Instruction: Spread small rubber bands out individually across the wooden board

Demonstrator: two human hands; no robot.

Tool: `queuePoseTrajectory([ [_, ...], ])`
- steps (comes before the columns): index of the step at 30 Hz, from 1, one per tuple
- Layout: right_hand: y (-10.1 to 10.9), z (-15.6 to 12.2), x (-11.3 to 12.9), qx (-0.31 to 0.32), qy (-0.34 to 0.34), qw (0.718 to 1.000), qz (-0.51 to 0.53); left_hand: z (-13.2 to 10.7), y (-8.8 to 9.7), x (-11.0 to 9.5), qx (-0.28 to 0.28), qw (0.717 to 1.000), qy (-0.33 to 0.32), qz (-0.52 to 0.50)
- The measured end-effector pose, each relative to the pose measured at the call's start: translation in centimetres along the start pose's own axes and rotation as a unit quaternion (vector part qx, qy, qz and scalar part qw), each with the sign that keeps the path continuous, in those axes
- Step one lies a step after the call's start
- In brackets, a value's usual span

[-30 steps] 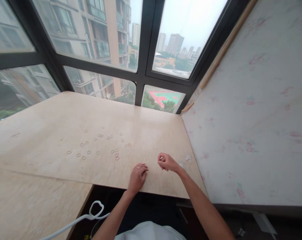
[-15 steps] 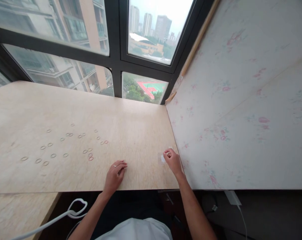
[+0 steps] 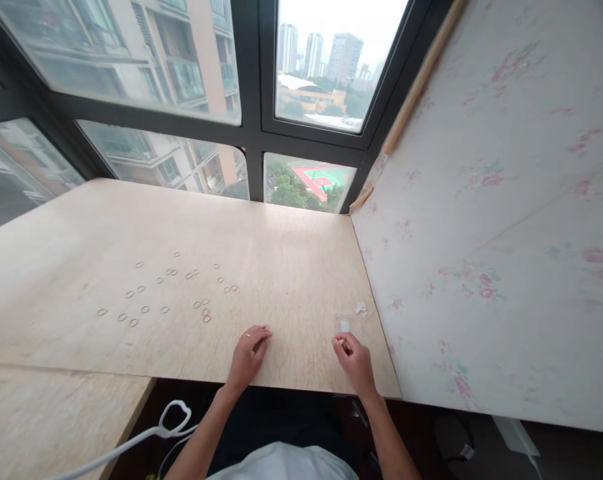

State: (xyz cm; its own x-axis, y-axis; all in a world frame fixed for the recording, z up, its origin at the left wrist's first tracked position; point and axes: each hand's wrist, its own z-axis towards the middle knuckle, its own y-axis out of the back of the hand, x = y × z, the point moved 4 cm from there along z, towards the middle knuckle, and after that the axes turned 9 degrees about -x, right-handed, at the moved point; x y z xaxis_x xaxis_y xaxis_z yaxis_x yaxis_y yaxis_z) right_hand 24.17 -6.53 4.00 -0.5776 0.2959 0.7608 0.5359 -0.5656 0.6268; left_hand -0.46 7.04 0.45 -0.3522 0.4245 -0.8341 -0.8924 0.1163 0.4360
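My left hand rests on the tabletop near its front edge, a ring on one finger. Its fingers lie loosely bent, with a gap by the thumb and no object visible in them. To the right, my right hand is in a pinch at the near side of a small clear plastic packet with a white label. Whatever is between those fingertips is too small to make out. Just beyond the packet lies a small white piece. Several thin rings, mostly greenish or brownish and a few red, are scattered left of my left hand.
The marbled tabletop runs to dark window frames at the back. A flowered wall closes off the right side. Below the front edge, a looped white cable hangs at the left.
The camera view has turned slightly left. My right hand has drawn back from over the packet to its near edge, uncovering the white piece. My left hand stays at its place on the table.
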Motion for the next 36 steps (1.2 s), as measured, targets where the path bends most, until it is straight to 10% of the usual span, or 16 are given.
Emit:
queuePoseTrajectory([
  [6, -4.4, -4.7, -1.0, -0.002, 0.071, 0.992, -0.105, 3.3, 3.2, 1.5, -0.037, 0.986, 0.146, -0.074],
  [10, -5.0, -5.1, -1.2, -0.060, 0.105, 0.977, -0.178, 8.2, 6.9, 3.9, -0.100, 0.982, 0.145, 0.073],
  [13, -5.0, -4.9, -1.2, -0.060, 0.121, 0.973, -0.188, 12.3, 8.6, 5.7, -0.015, 0.948, 0.116, 0.296],
  [19, -5.0, -5.0, -1.1, -0.075, 0.129, 0.969, -0.196, 17.7, 10.2, 7.6, 0.108, 0.923, 0.063, 0.363],
  [36, -5.0, -5.0, -0.7, -0.088, 0.145, 0.968, -0.186, 19.1, 8.9, 7.4, 0.285, 0.852, -0.095, 0.429],
])
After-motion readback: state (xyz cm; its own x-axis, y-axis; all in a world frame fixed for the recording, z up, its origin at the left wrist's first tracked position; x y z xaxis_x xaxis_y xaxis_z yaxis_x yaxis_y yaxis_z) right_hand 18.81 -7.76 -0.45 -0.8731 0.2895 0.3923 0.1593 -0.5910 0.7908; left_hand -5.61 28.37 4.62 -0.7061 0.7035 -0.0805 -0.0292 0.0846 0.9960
